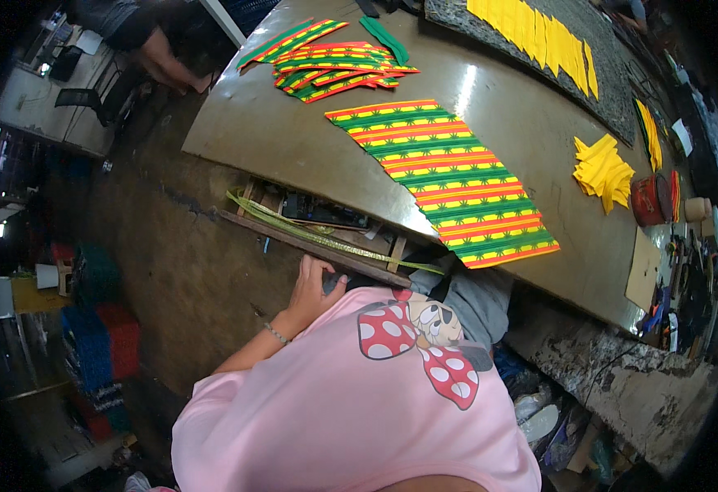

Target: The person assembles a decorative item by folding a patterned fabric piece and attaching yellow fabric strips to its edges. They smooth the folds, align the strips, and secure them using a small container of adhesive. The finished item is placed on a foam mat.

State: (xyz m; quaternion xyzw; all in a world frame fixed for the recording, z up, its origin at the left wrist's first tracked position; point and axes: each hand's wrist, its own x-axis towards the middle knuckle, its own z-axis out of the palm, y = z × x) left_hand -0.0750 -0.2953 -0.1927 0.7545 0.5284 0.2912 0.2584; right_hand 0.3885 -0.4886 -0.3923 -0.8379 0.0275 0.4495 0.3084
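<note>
At the outer face of an open wooden drawer (285, 230) is my left hand (314, 289). Its fingers reach the drawer's edge, and the thumb stands apart from them over something dark. A thin bracelet circles that wrist. My right hand is out of sight. Green-gold ribbon or cord (318, 235) lies along the drawer, one end trailing right, above dark items inside. On the metal-topped table (285, 139) lies a slanted piece of striped cloth (457, 184) in green, yellow and red, its lower corner at the front edge.
Farther back are a pile of cut striped strips (334, 70) and a green strip (384, 41). Yellow strips (539, 37) lie in a row on a speckled grey board (498, 53). A yellow heap (603, 172) sits right, beside a red tin (650, 201). Another person's arm (166, 61) shows upper left.
</note>
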